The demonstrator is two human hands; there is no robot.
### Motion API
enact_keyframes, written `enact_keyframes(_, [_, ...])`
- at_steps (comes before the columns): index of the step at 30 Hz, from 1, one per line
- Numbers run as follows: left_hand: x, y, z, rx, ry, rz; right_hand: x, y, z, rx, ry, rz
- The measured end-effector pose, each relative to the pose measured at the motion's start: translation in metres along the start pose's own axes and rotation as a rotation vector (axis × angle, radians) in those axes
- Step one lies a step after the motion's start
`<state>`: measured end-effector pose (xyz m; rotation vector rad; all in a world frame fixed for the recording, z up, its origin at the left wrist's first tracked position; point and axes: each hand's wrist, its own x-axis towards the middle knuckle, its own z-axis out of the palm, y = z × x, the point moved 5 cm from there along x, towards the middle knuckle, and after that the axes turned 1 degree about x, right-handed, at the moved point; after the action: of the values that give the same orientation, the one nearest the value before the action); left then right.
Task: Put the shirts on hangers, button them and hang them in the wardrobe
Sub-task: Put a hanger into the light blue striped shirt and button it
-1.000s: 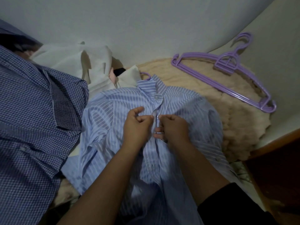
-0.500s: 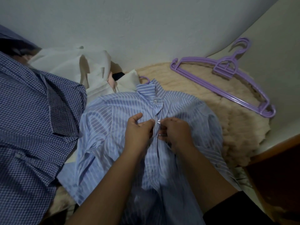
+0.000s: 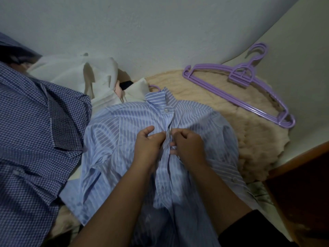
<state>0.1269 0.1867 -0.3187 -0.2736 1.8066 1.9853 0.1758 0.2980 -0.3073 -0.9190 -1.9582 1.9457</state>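
A: Can you see the button being worked? 
B: No. The left hand (image 3: 147,141) and right hand (image 3: 188,143) cover that spot on the striped shirt (image 3: 122,139); the fingertips vanish into the placket fold.

A: And its hanger? 
B: Only a purple hook (image 3: 154,87) pokes out behind the collar; the rest lies under the cloth.

A: The checked shirt (image 3: 35,131)? 
B: Cut off by the left edge. The striped shirt's hem runs off the bottom edge.

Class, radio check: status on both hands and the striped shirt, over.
Left hand and right hand both pinching the placket. Striped shirt on hanger, collar button done. Nothing blocking.
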Motion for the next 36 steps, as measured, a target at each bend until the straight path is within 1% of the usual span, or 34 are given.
enact_keyframes(3, [0.000,0.001,0.001,-0.016,0.008,0.032,0.002,0.002,0.000,0.050,-0.013,0.034])
enact_keyframes(6, [-0.003,0.003,0.003,-0.002,0.017,0.102,0.002,0.000,0.002,0.075,-0.047,0.046])
enact_keyframes(9, [-0.006,0.006,0.005,0.047,0.020,0.174,0.006,0.002,0.004,0.033,-0.011,0.053])
enact_keyframes(11, [-0.006,0.006,0.003,0.086,0.028,0.203,0.008,0.004,0.005,0.064,0.020,0.080])
enact_keyframes(13, [-0.007,0.008,0.002,0.114,0.038,0.219,0.009,0.005,0.005,0.105,0.024,0.106])
enact_keyframes(16, [-0.010,0.010,0.004,0.083,0.017,0.207,0.010,0.005,0.007,0.083,0.013,0.101])
enact_keyframes(20, [-0.007,0.009,0.006,0.079,0.004,0.226,0.010,0.006,0.009,0.036,0.031,0.052])
enact_keyframes(27, [-0.006,0.008,0.005,0.074,-0.008,0.254,0.007,-0.003,0.004,-0.067,0.134,-0.158])
enact_keyframes(29, [-0.006,0.009,0.005,0.068,-0.026,0.249,0.007,-0.007,0.005,-0.140,0.111,-0.214])
enact_keyframes(31, [-0.005,0.009,0.006,0.058,-0.032,0.236,0.009,-0.007,0.007,-0.200,0.049,-0.226])
enact_keyframes(34, [-0.003,0.009,0.005,0.082,-0.048,0.237,0.014,-0.005,0.008,-0.202,-0.047,-0.167])
enact_keyframes(36, [-0.002,0.009,0.005,0.110,-0.050,0.258,0.015,-0.005,0.007,-0.180,-0.071,-0.120])
